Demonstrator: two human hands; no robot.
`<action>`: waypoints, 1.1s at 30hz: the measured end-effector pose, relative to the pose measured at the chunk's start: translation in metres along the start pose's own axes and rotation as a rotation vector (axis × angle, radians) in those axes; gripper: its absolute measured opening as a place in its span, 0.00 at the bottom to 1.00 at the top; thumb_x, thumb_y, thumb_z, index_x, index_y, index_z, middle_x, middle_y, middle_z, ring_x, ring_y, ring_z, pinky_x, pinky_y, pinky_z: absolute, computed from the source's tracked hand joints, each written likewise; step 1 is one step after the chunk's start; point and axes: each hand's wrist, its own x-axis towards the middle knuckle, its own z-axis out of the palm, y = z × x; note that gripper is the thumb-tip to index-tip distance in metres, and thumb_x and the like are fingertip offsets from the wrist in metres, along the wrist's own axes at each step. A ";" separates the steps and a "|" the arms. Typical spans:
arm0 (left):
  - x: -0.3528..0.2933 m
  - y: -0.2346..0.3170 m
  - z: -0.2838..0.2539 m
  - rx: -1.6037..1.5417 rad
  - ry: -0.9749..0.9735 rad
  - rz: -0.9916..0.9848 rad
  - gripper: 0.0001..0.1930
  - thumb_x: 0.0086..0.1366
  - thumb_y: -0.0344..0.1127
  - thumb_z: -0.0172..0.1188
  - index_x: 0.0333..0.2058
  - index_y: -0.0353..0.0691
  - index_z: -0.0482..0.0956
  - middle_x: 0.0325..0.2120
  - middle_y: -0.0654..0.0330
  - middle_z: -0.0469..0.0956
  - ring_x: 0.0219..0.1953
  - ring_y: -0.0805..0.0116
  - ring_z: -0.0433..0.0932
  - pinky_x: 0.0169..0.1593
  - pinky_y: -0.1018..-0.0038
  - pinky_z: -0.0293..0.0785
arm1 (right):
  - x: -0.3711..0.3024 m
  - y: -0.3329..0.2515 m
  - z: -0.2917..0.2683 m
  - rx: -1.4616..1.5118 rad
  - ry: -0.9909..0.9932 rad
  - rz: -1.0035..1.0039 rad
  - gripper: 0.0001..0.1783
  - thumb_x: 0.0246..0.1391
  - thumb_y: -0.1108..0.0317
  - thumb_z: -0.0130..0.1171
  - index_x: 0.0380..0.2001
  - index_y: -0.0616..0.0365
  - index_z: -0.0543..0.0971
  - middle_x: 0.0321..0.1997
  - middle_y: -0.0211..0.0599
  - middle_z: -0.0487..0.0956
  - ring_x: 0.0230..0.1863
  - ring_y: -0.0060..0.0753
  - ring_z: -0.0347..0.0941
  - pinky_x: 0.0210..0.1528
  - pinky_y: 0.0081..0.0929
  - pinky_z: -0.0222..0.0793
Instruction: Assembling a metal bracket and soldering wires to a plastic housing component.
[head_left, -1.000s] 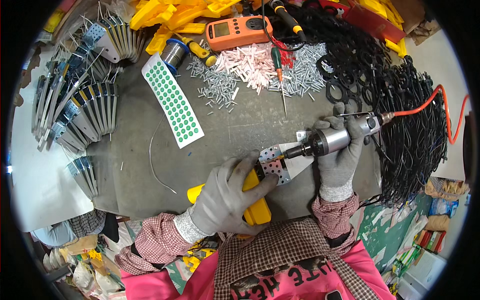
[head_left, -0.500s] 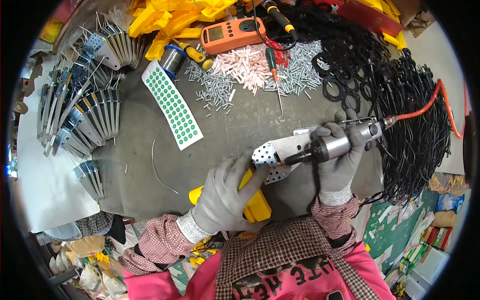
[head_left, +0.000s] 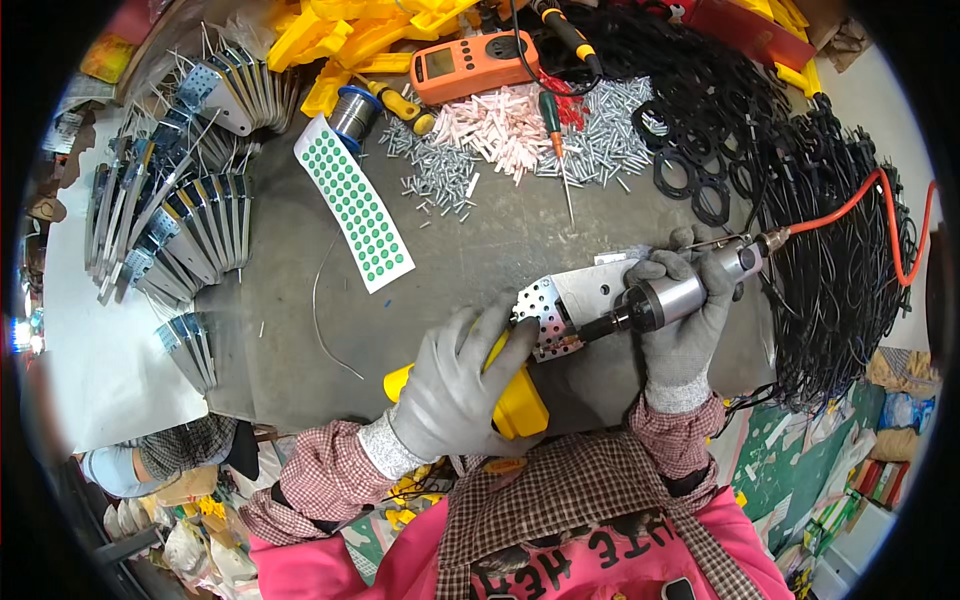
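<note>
My left hand, in a grey glove, is closed around a yellow plastic housing. Its thumb and fingertips also press the end of a bent metal plate dotted with holes. In my right hand, gloved as well, lies a silver air screwdriver, fingers wrapped round its body. The tool's dark nose points left at the plate, close to the holes. Whether the bit touches a screw there is too small to tell. An orange air hose runs from the tool's rear to the right.
Beyond my hands lie a sheet of green round stickers, a solder spool, silver screws, pink sleeves, a screwdriver and an orange multimeter. Metal plates with wires are stacked left; black cables heap at right.
The metal plate has turned a little in my left hand, and its lower perforated face shows less. The air screwdriver stays at the plate. The whole view has shifted slightly.
</note>
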 end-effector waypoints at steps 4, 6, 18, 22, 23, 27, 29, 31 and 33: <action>-0.002 -0.002 0.002 0.022 0.005 0.008 0.55 0.26 0.58 0.78 0.57 0.38 0.72 0.60 0.47 0.65 0.54 0.48 0.69 0.51 0.59 0.69 | -0.005 0.003 0.002 -0.109 0.010 -0.015 0.11 0.62 0.70 0.56 0.47 0.55 0.72 0.40 0.34 0.74 0.37 0.24 0.69 0.50 0.33 0.69; -0.004 0.001 -0.001 0.032 0.048 0.024 0.55 0.26 0.58 0.78 0.57 0.37 0.72 0.60 0.46 0.65 0.54 0.48 0.69 0.51 0.59 0.69 | -0.007 0.010 0.004 -0.136 -0.048 -0.047 0.13 0.63 0.68 0.55 0.50 0.55 0.70 0.43 0.36 0.74 0.37 0.24 0.69 0.49 0.33 0.70; 0.054 -0.001 -0.045 -0.327 -0.347 -0.491 0.33 0.66 0.63 0.50 0.27 0.32 0.82 0.25 0.45 0.82 0.28 0.52 0.83 0.36 0.63 0.78 | 0.086 -0.123 0.065 -2.365 -0.256 -1.144 0.29 0.53 0.76 0.61 0.59 0.56 0.69 0.58 0.43 0.69 0.59 0.43 0.68 0.65 0.37 0.63; 0.045 -0.021 -0.076 -0.073 -0.244 -0.616 0.28 0.71 0.58 0.47 0.31 0.37 0.82 0.25 0.46 0.80 0.31 0.49 0.82 0.38 0.62 0.77 | 0.002 -0.069 0.086 -2.019 -0.522 -0.330 0.32 0.49 0.70 0.67 0.59 0.56 0.71 0.61 0.47 0.66 0.63 0.48 0.65 0.66 0.39 0.61; 0.053 -0.035 -0.058 0.050 0.046 -0.489 0.22 0.68 0.53 0.53 0.30 0.37 0.81 0.26 0.46 0.79 0.32 0.48 0.81 0.39 0.60 0.76 | -0.018 -0.041 0.086 -2.263 -0.946 -0.284 0.37 0.47 0.63 0.71 0.60 0.56 0.69 0.64 0.47 0.63 0.65 0.54 0.60 0.68 0.45 0.57; 0.108 -0.083 -0.010 0.246 0.377 -0.219 0.08 0.57 0.36 0.63 0.29 0.39 0.75 0.28 0.47 0.76 0.36 0.45 0.77 0.40 0.54 0.73 | -0.044 -0.007 0.032 -2.225 -1.570 0.154 0.42 0.51 0.57 0.66 0.69 0.25 0.62 0.78 0.45 0.48 0.76 0.63 0.42 0.73 0.67 0.36; 0.115 -0.095 0.007 0.253 0.323 -0.308 0.07 0.55 0.32 0.63 0.29 0.38 0.75 0.30 0.46 0.76 0.38 0.44 0.77 0.41 0.54 0.73 | -0.015 -0.050 0.037 -2.303 -1.651 0.040 0.39 0.49 0.63 0.64 0.66 0.24 0.69 0.77 0.41 0.51 0.76 0.60 0.44 0.73 0.62 0.42; 0.113 -0.110 0.007 0.315 0.276 -0.370 0.08 0.54 0.32 0.64 0.28 0.36 0.75 0.29 0.46 0.77 0.37 0.44 0.78 0.41 0.52 0.73 | 0.007 -0.059 0.039 -2.276 -1.804 -0.033 0.41 0.50 0.65 0.61 0.68 0.24 0.64 0.75 0.40 0.56 0.74 0.58 0.50 0.73 0.61 0.46; 0.121 -0.106 -0.002 0.235 0.236 -0.413 0.13 0.52 0.37 0.69 0.32 0.36 0.79 0.30 0.46 0.79 0.36 0.45 0.79 0.41 0.54 0.74 | 0.018 -0.049 0.032 -2.193 -1.806 -0.118 0.40 0.53 0.68 0.58 0.69 0.27 0.62 0.73 0.41 0.58 0.74 0.58 0.50 0.73 0.61 0.45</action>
